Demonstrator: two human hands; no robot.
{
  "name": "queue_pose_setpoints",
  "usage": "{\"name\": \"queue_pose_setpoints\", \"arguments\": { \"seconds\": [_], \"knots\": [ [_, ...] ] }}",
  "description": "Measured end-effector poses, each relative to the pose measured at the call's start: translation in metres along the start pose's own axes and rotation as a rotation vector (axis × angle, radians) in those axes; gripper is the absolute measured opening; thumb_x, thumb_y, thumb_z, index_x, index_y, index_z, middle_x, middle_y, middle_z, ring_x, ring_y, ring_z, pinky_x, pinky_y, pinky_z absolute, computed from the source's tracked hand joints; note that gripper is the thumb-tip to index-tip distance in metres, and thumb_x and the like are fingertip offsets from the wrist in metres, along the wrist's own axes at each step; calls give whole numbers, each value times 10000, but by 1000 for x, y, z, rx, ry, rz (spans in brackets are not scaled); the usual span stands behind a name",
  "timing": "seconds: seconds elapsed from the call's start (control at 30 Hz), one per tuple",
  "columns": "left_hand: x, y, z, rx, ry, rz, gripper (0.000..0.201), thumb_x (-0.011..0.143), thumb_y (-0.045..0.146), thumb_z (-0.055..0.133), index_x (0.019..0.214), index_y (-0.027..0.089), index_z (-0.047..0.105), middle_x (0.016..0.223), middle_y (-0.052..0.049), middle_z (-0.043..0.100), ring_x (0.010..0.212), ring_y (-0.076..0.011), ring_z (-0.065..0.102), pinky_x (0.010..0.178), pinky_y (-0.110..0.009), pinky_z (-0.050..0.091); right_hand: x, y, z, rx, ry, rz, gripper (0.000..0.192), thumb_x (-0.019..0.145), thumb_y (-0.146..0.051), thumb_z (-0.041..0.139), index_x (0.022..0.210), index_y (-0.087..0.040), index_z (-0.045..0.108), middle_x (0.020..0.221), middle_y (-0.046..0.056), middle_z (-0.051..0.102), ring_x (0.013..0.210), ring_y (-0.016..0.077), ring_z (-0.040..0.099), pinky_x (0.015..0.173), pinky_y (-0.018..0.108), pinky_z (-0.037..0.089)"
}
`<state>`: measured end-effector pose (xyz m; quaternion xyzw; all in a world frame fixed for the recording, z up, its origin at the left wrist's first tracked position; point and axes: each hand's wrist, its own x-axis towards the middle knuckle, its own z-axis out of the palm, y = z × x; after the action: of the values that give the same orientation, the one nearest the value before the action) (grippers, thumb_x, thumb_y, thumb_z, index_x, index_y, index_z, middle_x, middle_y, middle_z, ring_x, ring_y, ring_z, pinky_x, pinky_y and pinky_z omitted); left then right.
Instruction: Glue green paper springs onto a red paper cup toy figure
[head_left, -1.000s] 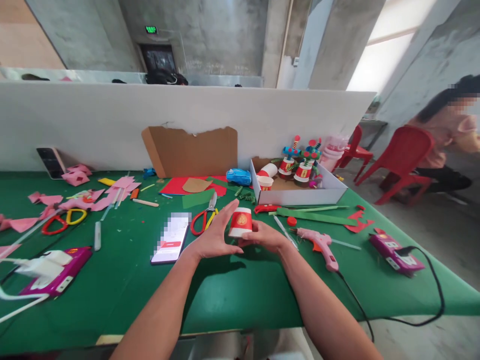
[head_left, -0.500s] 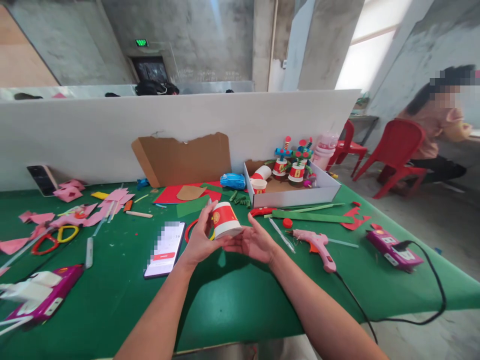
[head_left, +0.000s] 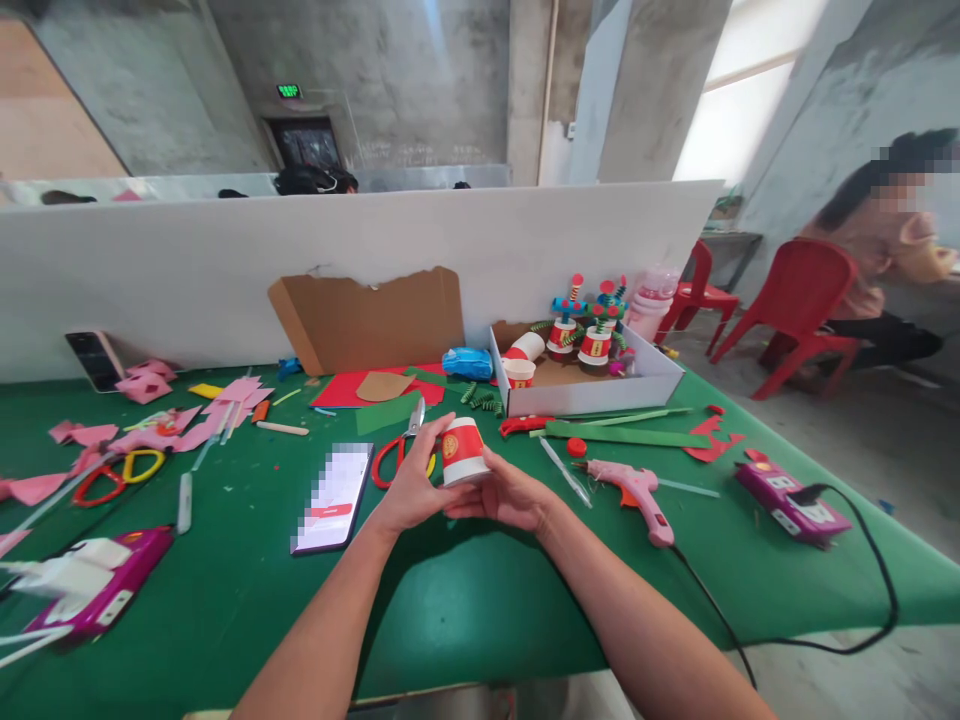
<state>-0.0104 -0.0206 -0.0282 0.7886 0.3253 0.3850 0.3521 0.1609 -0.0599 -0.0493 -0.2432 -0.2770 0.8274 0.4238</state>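
Observation:
A red and white paper cup (head_left: 464, 452) with a gold emblem is held above the green table, bottom end up or nearly so; its inside is hidden. My left hand (head_left: 418, 478) grips its left side, thumb low and fingers behind. From the right, my right hand (head_left: 510, 490) closes on the cup's lower right edge with thumb and fingers. Scissors (head_left: 388, 463) with red and yellow handles lie just behind my left hand. Left of that hand rests a phone (head_left: 332, 498) with its screen lit.
A white box (head_left: 592, 395) holds cups and finished cup figures. To the right lie a pink glue gun (head_left: 634, 492), green paper strips (head_left: 637, 434) and a purple power strip (head_left: 791, 503). Pink paper scraps (head_left: 232, 400) and another power strip (head_left: 101, 585) are on the left. A person sits far right.
The cup has shifted slightly right and turned more upright in my hands. My right fingers have closed onto it. More of the scissors now shows behind my left hand.

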Motion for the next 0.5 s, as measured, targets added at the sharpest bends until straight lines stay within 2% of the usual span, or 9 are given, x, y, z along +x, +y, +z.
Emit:
{"name": "queue_pose_setpoints", "arguments": {
  "seconds": [0.2, 0.5],
  "knots": [
    [1, 0, 0, 60, -23, 37, 820, 704, 367, 770, 1409, 249, 368, 1404, -126, 445, 1312, -300, 447, 1093, -463, 383, 1, 4, -1, 15, 5, -33, 555, 688, -518, 788, 1056, -124, 658, 932, 81, 742, 863, 215, 697, 979, 458, 464],
    [2, -2, -1, 67, -68, 43, 853, 701, 376, 772, 1426, 232, 346, 1457, -143, 393, 1357, -316, 394, 1119, -467, 345, 0, 3, 0, 13, 23, -27, 516, 617, -453, 845, 981, -131, 670, 884, 55, 746, 813, 189, 690, 884, 387, 527]
  ]
}}
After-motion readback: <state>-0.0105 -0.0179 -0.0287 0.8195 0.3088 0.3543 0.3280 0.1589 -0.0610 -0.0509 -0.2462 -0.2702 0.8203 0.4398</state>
